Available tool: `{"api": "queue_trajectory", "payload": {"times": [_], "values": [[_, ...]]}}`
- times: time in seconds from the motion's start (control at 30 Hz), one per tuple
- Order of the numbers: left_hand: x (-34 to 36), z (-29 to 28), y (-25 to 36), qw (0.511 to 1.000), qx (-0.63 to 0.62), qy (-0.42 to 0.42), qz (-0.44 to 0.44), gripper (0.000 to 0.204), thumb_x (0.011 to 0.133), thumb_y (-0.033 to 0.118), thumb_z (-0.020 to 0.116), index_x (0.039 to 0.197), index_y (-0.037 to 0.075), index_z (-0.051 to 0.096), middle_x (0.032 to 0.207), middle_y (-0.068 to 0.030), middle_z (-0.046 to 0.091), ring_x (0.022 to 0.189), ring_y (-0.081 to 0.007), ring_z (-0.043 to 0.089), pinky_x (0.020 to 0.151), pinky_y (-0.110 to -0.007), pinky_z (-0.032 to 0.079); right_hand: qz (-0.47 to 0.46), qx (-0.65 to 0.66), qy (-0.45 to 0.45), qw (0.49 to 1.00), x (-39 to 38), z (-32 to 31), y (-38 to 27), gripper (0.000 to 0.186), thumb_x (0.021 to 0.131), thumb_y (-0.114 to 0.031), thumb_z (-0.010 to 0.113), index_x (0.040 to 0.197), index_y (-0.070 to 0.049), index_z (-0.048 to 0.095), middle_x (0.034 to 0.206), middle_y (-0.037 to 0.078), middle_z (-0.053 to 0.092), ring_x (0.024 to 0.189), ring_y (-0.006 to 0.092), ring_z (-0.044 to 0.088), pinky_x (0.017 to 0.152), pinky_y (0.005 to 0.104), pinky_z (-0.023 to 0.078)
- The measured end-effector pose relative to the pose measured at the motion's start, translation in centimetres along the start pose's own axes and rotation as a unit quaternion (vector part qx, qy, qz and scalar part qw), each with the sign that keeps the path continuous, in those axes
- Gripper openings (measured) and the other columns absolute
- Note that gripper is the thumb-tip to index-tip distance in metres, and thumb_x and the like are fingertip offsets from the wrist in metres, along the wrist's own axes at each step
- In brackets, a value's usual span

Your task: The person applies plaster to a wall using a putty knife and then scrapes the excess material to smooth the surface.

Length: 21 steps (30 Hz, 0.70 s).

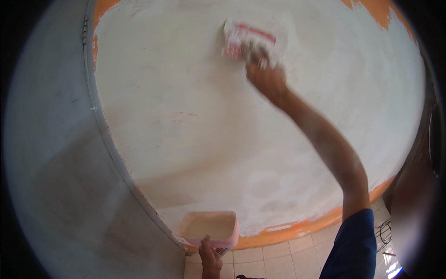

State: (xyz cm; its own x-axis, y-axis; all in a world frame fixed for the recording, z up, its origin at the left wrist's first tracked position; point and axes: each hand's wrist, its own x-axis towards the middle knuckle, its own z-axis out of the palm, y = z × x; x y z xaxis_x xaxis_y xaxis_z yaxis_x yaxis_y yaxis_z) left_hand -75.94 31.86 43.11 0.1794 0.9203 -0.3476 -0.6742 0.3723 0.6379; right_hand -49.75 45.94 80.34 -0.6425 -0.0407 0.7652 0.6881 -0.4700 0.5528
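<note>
With its arm stretched up and across, my right hand [262, 65] grips a wide, flat putty spreader [251, 36]. The spreader is pinkish red, smeared with white, and lies against the upper part of the wall [186, 139]. Motion blurs the fingers a little. Low in the view, my left hand [213, 255] holds a pink rectangular plastic tub [234, 232] from its near side and underneath. Pale, creamy putty [209, 226] is inside the tub. The wall carries a whitish coat, with orange paint showing along its edges.
A grey door or panel [51, 153] with a hinge stands along the left. Orange paint [306, 228] borders the wall's base above a tiled floor [274, 260]. A dark wire rack [384, 232] and a blurred pale shape [413, 214] are at the right.
</note>
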Motion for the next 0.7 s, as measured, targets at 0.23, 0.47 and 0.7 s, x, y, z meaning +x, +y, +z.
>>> {"api": "queue_trajectory", "payload": {"times": [0.23, 0.47, 0.7], "values": [[0.8, -3.0, 0.4, 1.0, 0.004, 0.008, 0.014, 0.049, 0.078, 0.03, 0.055, 0.117, 0.005, 0.039, 0.103, -0.0141, 0.051, 0.093, -0.0346, 0.055, 0.076, -0.053, 0.049, -0.151, 0.219, -0.154, 0.952, -12.0, -11.4, -14.4, 0.048, 0.063, -0.016, 0.051, 0.099, 0.015, 0.056, 0.104, 0.032, 0.054, 0.102, 0.044, 0.051, 0.086, 0.0511, 0.044], [0.0, -3.1, 1.2, 0.996, 0.051, 0.064, 0.019, 0.05, 0.084, 0.041, 0.045, 0.118, 0.004, 0.043, 0.103, -0.0116, 0.054, 0.093, -0.029, 0.055, 0.082, -0.046, 0.046, -0.039, 0.335, -0.195, 0.921, -11.4, -15.2, -10.9, 0.04, 0.067, -0.002, 0.053, 0.107, 0.0, 0.059, 0.112, 0.017, 0.057, 0.106, 0.03, 0.054, 0.082, 0.0382, 0.049], [1.5, -4.2, -0.5, 0.999, -0.019, 0.016, 0.035, 0.067, 0.077, 0.029, 0.056, 0.131, 0.015, 0.019, 0.114, -0.0155, 0.044, 0.1, -0.0365, 0.051, 0.077, -0.054, 0.049, 0.119, 0.061, -0.094, 0.987, -2.4, -5.4, 5.7, 0.042, 0.069, -0.001, 0.056, 0.111, -0.008, 0.056, 0.111, 0.004, 0.058, 0.095, 0.0218, 0.056, 0.074, 0.032, 0.051]]}}
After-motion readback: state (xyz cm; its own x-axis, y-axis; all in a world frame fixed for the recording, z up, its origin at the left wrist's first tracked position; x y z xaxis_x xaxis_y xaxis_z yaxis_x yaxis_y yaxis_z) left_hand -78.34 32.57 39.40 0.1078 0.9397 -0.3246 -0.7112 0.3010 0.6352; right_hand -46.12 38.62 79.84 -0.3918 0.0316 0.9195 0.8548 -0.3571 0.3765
